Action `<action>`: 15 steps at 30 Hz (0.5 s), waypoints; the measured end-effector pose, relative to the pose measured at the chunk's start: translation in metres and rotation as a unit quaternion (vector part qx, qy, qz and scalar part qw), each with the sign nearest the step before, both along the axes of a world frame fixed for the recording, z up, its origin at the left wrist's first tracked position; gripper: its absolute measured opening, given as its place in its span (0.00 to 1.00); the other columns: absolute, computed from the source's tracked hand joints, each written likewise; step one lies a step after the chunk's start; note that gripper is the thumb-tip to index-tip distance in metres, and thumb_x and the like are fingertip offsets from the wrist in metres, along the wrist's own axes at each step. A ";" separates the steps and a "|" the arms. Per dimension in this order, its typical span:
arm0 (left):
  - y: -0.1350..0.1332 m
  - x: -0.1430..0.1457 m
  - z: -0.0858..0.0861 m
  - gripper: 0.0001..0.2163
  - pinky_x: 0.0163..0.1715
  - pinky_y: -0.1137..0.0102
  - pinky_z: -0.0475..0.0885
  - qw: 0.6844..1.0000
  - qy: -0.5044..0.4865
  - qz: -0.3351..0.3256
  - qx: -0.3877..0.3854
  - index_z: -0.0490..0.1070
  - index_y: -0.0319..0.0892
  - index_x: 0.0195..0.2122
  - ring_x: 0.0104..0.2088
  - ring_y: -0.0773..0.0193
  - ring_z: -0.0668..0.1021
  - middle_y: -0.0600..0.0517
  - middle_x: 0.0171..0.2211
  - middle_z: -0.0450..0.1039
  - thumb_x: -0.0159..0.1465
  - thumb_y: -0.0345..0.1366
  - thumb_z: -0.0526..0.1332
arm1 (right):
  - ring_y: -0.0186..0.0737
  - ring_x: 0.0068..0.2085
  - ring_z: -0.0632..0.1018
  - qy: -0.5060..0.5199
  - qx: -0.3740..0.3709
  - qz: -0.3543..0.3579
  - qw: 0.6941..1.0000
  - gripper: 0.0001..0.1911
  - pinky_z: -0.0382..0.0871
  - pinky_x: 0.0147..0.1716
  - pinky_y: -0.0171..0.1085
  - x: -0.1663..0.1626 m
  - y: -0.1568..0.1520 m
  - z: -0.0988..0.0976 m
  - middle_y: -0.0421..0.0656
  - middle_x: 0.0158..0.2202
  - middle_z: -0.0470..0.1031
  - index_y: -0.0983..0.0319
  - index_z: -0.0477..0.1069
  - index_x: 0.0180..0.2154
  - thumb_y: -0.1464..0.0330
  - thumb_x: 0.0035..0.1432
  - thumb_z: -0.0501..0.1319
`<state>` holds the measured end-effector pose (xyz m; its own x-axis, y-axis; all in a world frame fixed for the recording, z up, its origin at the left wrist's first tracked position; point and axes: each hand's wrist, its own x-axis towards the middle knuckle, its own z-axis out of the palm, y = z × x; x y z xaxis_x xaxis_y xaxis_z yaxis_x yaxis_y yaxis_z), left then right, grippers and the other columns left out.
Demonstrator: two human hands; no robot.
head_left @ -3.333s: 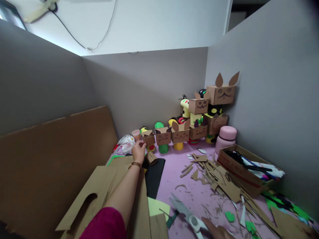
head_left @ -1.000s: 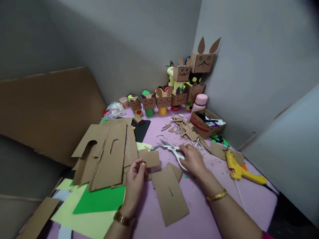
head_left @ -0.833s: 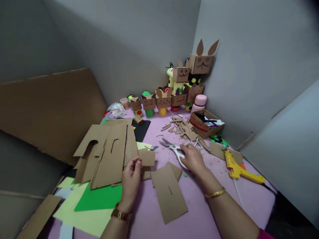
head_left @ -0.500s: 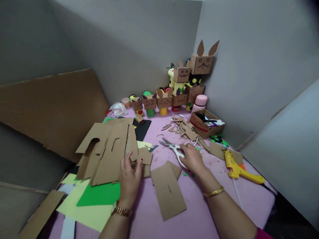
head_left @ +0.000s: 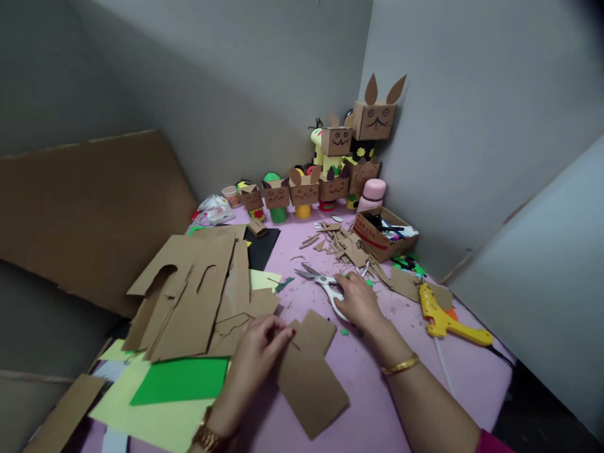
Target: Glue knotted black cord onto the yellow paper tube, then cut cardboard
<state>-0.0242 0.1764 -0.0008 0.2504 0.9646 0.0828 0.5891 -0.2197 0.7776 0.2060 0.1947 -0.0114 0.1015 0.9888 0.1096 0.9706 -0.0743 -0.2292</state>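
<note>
My left hand (head_left: 260, 352) pinches the upper left edge of a long brown cardboard strip (head_left: 311, 384) with a short slit, which lies flat on the pink table (head_left: 377, 402). A gold watch shows at that wrist. My right hand (head_left: 361, 303) rests curled over the white handle of a pair of scissors (head_left: 317, 280) whose blades point left. A gold bangle is on the right wrist. A small cardboard piece (head_left: 263, 303) lies on the edge of the stack of cut cardboard panels (head_left: 193, 296) just left of my left hand.
A yellow glue gun (head_left: 441, 316) lies at the right edge. Cardboard scraps (head_left: 349, 246), an open box of markers (head_left: 383, 234) and a pink bottle (head_left: 371, 192) sit behind. Box-faced figures (head_left: 304, 189) line the back wall. A big cardboard sheet (head_left: 89, 207) leans at left; green paper (head_left: 182, 380) lies near.
My left hand set the small cardboard piece down on the stack and moved right to the long strip. My right hand stayed on the scissors.
</note>
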 end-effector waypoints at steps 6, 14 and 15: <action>0.005 -0.027 0.024 0.12 0.20 0.77 0.60 0.951 -0.240 0.041 -0.192 0.67 0.43 0.26 0.20 0.69 0.67 0.58 0.20 0.65 0.53 0.47 0.62 | 0.47 0.44 0.69 0.009 -0.003 0.001 1.000 0.20 0.58 0.39 0.36 0.002 0.001 -0.001 0.48 0.40 0.70 0.60 0.68 0.47 0.68 0.48 0.59; 0.032 -0.064 0.012 0.15 0.22 0.71 0.67 0.952 -0.192 0.239 -0.022 0.65 0.44 0.33 0.24 0.63 0.73 0.55 0.24 0.70 0.53 0.50 0.56 | 0.48 0.45 0.69 0.022 -0.001 0.006 1.000 0.21 0.57 0.40 0.37 0.004 0.002 -0.003 0.48 0.40 0.70 0.60 0.68 0.47 0.68 0.48 0.59; 0.034 -0.068 0.011 0.15 0.24 0.70 0.68 0.959 -0.166 0.231 -0.014 0.67 0.43 0.32 0.25 0.61 0.73 0.54 0.24 0.71 0.52 0.50 0.57 | 0.48 0.44 0.69 0.023 -0.001 0.007 1.000 0.21 0.57 0.40 0.37 0.004 0.002 -0.003 0.49 0.40 0.70 0.60 0.68 0.47 0.68 0.48 0.59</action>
